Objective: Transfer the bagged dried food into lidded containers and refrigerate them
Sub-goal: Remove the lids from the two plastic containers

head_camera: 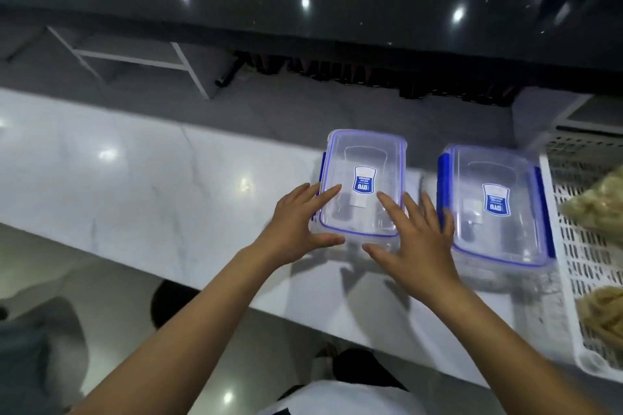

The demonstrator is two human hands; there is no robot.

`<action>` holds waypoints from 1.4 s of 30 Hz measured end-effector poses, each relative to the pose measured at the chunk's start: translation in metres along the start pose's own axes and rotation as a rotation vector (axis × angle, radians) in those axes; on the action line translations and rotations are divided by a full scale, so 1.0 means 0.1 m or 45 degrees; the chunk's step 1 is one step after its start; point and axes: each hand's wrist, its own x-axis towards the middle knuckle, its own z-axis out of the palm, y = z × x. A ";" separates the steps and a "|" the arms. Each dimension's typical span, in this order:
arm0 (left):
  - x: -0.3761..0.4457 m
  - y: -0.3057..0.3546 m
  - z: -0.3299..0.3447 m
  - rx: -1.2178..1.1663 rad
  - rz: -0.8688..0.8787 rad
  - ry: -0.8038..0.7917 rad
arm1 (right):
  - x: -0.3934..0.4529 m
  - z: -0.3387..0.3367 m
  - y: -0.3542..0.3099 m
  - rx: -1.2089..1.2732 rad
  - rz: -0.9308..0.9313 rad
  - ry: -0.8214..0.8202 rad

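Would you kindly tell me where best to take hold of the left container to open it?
Probably at the blue latch flaps on the left container's long sides, coming from each side: the lid sits flat and clipped, and the left hand and right hand already flank it.

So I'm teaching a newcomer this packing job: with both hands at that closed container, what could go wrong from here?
1. The left container sits close to the counter's front edge; prying its blue clips with the left hand and right hand could slide it off.
2. The right container stands close by and could get knocked.
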 end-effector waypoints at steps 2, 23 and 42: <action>0.05 -0.01 0.02 0.014 -0.005 0.009 | 0.04 0.03 0.01 0.122 0.039 -0.010; -0.48 -0.13 -0.37 -0.314 -0.167 0.315 | 0.30 -0.01 -0.49 0.210 -0.271 -0.043; -0.52 -2.31 -1.32 0.025 -0.247 0.068 | 0.99 1.21 -2.14 0.115 -0.188 -0.468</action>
